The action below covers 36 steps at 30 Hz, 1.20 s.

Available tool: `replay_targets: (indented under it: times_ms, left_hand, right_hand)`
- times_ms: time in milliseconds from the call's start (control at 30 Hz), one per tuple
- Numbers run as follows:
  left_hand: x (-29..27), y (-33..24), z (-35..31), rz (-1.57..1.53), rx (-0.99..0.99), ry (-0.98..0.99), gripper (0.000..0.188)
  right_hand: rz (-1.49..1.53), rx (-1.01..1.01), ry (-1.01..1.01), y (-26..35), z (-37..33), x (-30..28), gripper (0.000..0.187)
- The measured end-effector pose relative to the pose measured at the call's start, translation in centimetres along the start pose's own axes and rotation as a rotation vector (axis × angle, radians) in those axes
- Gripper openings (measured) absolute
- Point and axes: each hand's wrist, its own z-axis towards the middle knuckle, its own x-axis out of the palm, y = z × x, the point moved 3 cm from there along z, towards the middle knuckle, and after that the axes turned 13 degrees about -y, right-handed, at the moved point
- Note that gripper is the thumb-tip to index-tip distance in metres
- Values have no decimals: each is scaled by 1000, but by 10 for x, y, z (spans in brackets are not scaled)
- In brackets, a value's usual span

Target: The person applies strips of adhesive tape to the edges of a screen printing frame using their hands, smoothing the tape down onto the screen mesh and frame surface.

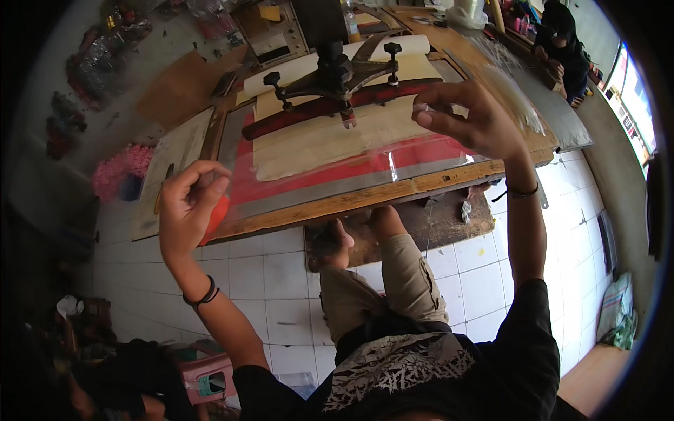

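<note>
A clear plastic sheet (330, 168) is stretched across the front of the wooden worktable (393, 189), its glossy edge catching the light. At its left end my left hand (189, 207) is closed in a pinch on the plastic. My right hand (477, 123), raised higher over the table's right side, pinches the other end between thumb and fingers. Under the plastic lie a cream sheet (316, 151) and a red panel (421, 151). Above them hangs a machine head with black knobs (344, 88) and a long dark red bar (295, 119).
Clear plastic strips (516, 91) lie at the table's right. A person in dark clothing (562, 49) sits far right. Something orange-red (216, 219) shows beside my left hand. A pink stool (210, 372) stands lower left, near another person. My feet are by a brown board (449, 224).
</note>
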Motion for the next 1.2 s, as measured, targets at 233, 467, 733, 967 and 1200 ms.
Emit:
replay_targets:
  times_ms: [233, 467, 733, 967, 1200]
  left_hand:
    - [-50, -48, -29, -5, 83, -86, 12]
    - [-69, -84, -43, -4, 165, -133, 12]
    - [-75, -118, -55, 295, 404, -170, 9]
    - [-91, -144, -71, 264, 361, -156, 13]
    - [-94, -166, -89, 168, 282, -86, 16]
  right_hand:
    - [14, -162, -33, 70, -10, -14, 27]
    - [-15, -200, -78, 107, -25, -25, 25]
    - [-21, -376, -221, 125, -27, -20, 19]
    - [-22, -307, -232, 122, -29, -27, 24]
    - [-44, -316, -185, 165, -35, -32, 28]
